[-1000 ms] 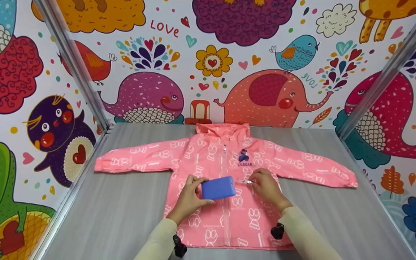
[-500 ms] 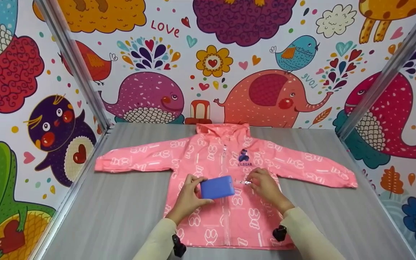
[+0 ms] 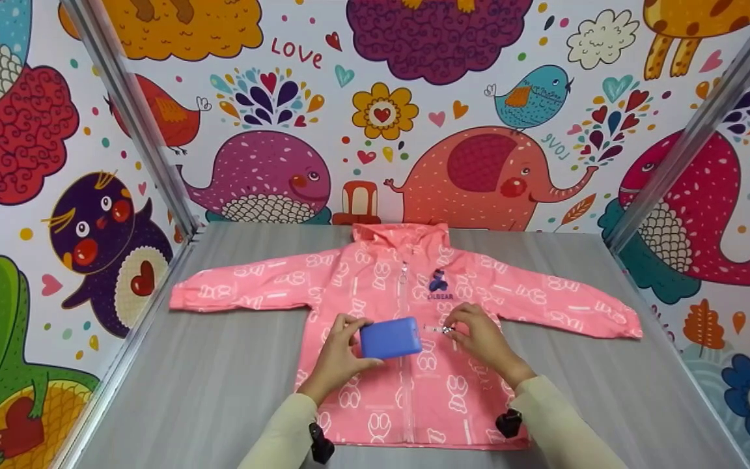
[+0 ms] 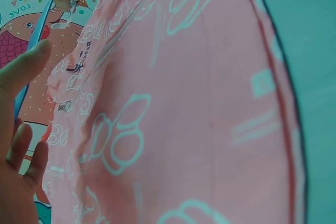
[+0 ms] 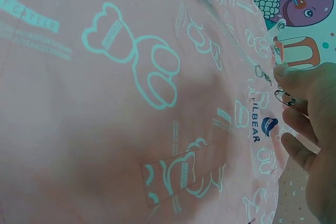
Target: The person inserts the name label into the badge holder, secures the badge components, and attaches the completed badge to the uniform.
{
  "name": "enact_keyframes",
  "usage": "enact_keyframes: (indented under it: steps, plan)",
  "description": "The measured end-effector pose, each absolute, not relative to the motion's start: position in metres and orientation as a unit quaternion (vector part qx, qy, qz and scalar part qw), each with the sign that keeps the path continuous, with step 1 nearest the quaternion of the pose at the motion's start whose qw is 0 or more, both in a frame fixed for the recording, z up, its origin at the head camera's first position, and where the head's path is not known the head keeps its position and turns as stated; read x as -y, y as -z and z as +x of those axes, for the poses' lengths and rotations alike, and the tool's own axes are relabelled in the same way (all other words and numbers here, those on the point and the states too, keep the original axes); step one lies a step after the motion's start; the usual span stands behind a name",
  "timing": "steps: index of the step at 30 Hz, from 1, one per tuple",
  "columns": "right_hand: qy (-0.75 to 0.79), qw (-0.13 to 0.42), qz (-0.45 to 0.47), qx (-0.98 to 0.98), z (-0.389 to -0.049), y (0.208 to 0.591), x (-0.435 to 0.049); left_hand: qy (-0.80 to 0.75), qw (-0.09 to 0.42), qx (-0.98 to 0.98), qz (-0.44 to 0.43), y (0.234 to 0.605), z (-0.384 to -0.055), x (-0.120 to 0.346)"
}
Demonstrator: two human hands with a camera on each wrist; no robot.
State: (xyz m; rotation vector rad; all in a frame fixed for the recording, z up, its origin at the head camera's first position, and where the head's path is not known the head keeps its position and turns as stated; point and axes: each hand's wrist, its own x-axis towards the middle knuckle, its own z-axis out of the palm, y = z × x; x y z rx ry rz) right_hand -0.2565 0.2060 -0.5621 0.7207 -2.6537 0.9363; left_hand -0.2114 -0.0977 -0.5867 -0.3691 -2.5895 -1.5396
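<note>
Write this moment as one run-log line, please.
left hand: holds blue card holder; right hand: pinches clear strap with metal clip; pink LILBEAR jacket: spread on table

Head view looks down; closer wrist views share the jacket (image 3: pixel 385 296).

My head view is bright and evenly lit, the pink zip-up jacket (image 3: pixel 378 306) fairly crisp. Below the jacket's chest lettering (image 3: pixel 441 297), the metal clip (image 3: pixel 447 330) in my right hand (image 3: pixel 484 340) shows only as small glinting specks. My wrist views are dimmer: teal tints the tabletop (image 4: pixel 312 51) beyond the jacket's edge; soft shadows darken its front.
</note>
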Motion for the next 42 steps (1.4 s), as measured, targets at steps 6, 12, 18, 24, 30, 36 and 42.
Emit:
enact_keyframes:
  steps: [6,12,18,24,30,36,42]
  plan:
    - [-0.322,0.118,0.253,0.905,-0.2559,0.5601,-0.2062,0.513,0.049,0.849,-0.119,0.5862,-0.2108,0.0977]
    - [-0.330,0.118,0.256,0.901,-0.2546,0.5567,-0.2060,0.512,0.050,0.849,-0.120,0.5862,-0.2106,0.0973]
    - [-0.333,0.114,0.255,0.900,-0.2541,0.5565,-0.2068,0.511,0.057,0.849,-0.118,0.5868,-0.2097,0.0968]
    - [-0.331,0.120,0.257,0.900,-0.2542,0.5604,-0.2079,0.510,0.066,0.850,-0.118,0.5864,-0.2084,0.0961]
    - [-0.328,0.124,0.255,0.901,-0.2535,0.5641,-0.2084,0.514,0.063,0.848,-0.114,0.5854,-0.2075,0.0954]
    - [-0.334,0.126,0.253,0.899,-0.2534,0.5636,-0.2080,0.520,0.059,0.845,-0.113,0.5852,-0.2073,0.0954]
    - [-0.342,0.113,0.243,0.900,-0.2527,0.5605,-0.2073,0.530,0.047,0.841,-0.101,0.5864,-0.2077,0.0945]
